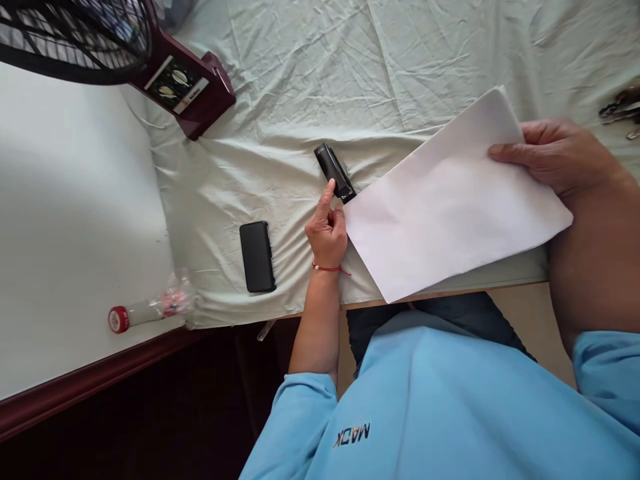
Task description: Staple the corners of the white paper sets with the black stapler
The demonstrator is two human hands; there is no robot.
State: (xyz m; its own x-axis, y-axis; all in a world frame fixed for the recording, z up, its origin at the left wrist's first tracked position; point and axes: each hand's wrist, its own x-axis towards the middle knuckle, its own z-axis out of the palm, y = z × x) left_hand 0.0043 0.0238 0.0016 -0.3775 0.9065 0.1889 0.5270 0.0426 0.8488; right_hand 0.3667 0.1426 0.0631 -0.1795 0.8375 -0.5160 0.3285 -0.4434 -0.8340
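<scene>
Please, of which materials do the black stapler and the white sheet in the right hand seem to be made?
Stapler: probably plastic, slightly glossy, since its top catches light; the silvery bits at one end suggest metal. 
White sheet: almost surely paper, matte, with thin, straight edges and no shine.

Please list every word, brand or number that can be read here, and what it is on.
"MADK", upside down, on the blue shirt; third letter uncertain.
Fan label: lettering too small and blurred to read.
Red cap: marking too small to read.
Stapler: pale marks near one end, too small to make out.
</scene>
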